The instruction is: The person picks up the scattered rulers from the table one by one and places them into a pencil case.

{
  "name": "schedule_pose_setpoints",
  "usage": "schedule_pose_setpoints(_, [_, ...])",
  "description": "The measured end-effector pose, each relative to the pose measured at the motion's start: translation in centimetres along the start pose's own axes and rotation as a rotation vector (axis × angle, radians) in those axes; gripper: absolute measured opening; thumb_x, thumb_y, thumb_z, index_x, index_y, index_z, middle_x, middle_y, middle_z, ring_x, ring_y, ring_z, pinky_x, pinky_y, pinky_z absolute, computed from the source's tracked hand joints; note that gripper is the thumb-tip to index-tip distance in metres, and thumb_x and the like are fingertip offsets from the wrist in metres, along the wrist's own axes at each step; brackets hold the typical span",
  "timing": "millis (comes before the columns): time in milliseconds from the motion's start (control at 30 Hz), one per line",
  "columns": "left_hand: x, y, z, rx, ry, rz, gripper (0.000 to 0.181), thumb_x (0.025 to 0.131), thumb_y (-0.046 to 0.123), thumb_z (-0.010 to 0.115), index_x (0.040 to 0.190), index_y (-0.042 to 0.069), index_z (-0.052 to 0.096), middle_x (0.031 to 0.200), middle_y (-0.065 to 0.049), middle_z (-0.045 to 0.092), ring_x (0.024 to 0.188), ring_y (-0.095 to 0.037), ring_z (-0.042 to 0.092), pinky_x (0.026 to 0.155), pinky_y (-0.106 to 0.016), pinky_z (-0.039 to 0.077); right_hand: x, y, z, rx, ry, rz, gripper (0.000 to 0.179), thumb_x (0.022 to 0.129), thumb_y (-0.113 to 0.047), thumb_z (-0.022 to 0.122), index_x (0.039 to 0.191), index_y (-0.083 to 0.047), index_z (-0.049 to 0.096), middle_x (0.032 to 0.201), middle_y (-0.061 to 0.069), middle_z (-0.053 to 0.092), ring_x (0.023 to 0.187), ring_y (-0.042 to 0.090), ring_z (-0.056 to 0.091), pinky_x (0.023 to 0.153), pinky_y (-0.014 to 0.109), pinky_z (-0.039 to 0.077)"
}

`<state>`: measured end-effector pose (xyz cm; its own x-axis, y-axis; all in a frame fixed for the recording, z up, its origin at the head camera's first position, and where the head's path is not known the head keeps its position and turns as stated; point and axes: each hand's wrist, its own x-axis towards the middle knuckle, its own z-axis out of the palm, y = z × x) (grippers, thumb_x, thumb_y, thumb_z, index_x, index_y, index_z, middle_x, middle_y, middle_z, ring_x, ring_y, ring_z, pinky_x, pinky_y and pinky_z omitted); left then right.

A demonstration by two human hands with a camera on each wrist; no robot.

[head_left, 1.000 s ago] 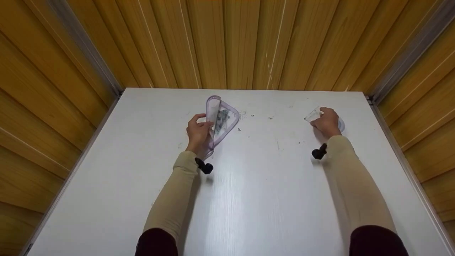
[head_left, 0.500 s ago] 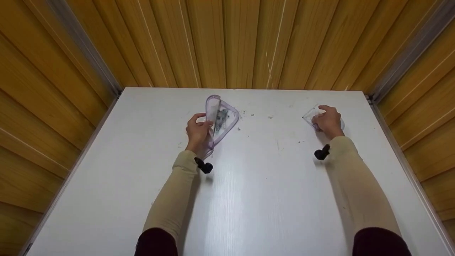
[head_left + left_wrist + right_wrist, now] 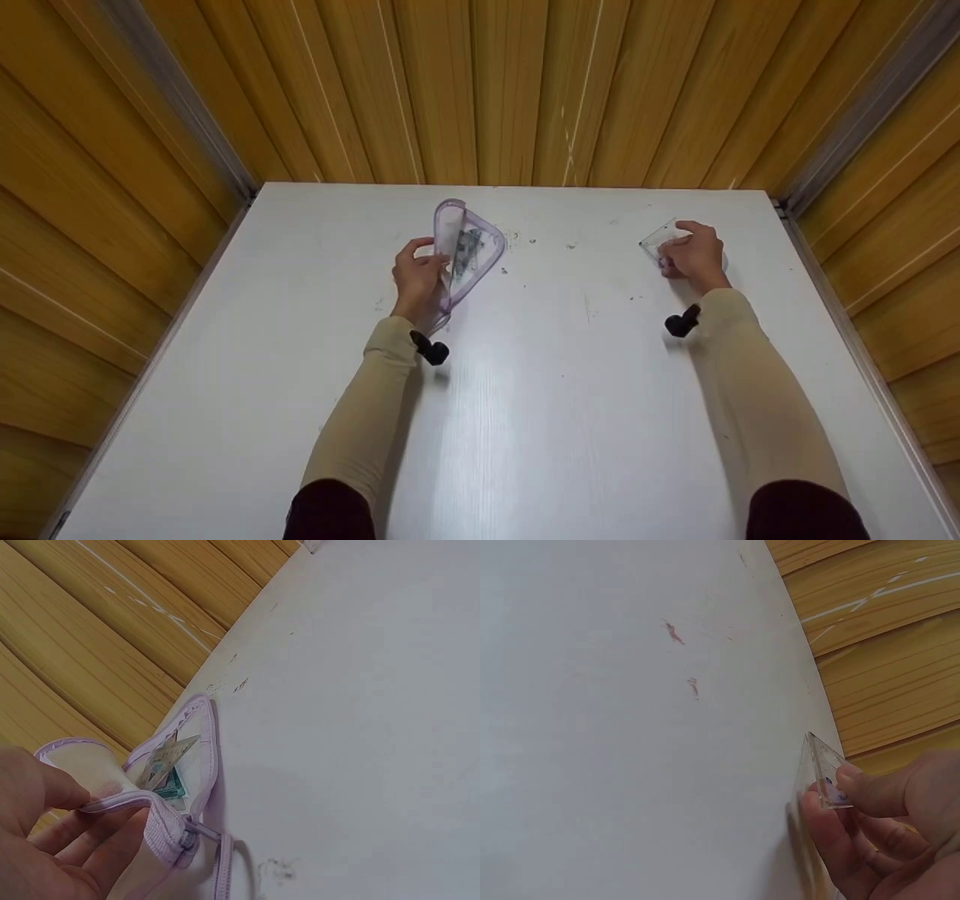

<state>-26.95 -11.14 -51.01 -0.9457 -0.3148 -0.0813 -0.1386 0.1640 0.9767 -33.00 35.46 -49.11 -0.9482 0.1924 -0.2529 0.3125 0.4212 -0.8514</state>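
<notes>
My left hand (image 3: 418, 281) pinches the upper flap of a lilac-edged zip pouch (image 3: 496, 246) between thumb and fingers, and the pouch's mouth gapes. Flat pieces (image 3: 171, 765), some with green edges, show inside it in the left wrist view. At the right, my right hand (image 3: 696, 255) pinches a clear, thin, straight-edged plastic piece (image 3: 826, 776) by thumb and fingers. Its pointed corner (image 3: 646, 243) faces left in the head view, and small bluish marks show on it in the right wrist view. My right palm hides the rest of it.
Both hands are over a white table (image 3: 525, 420) with dark scuffs (image 3: 571, 246) near its back. Yellow wood-look panels (image 3: 510, 90) rise behind it and on both sides. Black wrist cameras (image 3: 430, 349) sit on both wrists.
My right hand has shifted slightly right, and the clear plastic piece has turned in its fingers, showing more of its face. The left hand and pouch have stayed in place.
</notes>
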Motion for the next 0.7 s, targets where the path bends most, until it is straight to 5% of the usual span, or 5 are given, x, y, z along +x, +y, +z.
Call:
schedule_pose_setpoints(367, [-0.1, 0.3, -0.1, -0.003, -0.003, 0.0, 0.039, 0.096, 0.008, 0.068, 0.135, 0.008, 0.063, 0.105, -0.013, 0.076, 0.09, -0.024, 0.072, 0.072, -0.032, 0.053, -0.4, -1.2, 0.0, -0.076, 0.017, -0.053, 0.07, 0.097, -0.011, 0.07, 0.159, -0.009, 0.036, 0.127, 0.018, 0.066, 0.08, 0.01, 0.07, 0.071, 0.029, 0.059])
schedule_pose_setpoints(700, [0.1, 0.2, -0.1, -0.02, -0.001, 0.011, 0.038, 0.097, 0.008, 0.068, 0.134, 0.007, 0.063, 0.103, -0.013, 0.077, 0.089, -0.026, 0.073, 0.064, -0.028, 0.051, -0.8, -2.5, 1.3, 0.002, 0.001, -0.067, 0.071, 0.096, -0.01, 0.072, 0.158, -0.01, 0.037, 0.126, 0.019, 0.066, 0.083, 0.012, 0.071, 0.071, 0.027, 0.059])
